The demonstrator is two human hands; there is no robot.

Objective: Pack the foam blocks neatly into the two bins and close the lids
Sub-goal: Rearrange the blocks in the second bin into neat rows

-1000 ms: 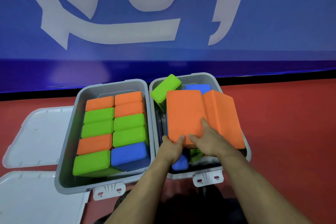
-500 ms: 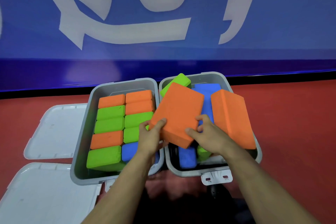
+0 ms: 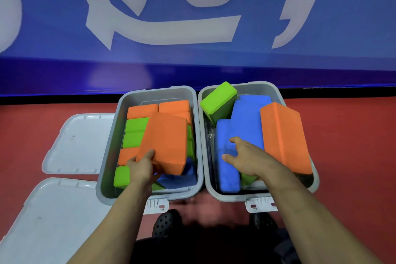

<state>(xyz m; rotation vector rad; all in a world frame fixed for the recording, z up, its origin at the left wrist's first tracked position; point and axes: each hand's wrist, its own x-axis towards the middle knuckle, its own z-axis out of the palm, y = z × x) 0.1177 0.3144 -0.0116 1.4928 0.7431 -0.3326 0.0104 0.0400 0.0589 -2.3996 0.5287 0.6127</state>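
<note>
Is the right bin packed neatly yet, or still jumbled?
Still jumbled. In the right bin a green block leans tilted in the far corner and an orange block rests slanted over the rim.

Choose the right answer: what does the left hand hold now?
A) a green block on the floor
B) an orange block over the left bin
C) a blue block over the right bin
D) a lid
B: the left hand grips the near corner of an orange block, tilted above the packed blocks in the left bin.
</note>
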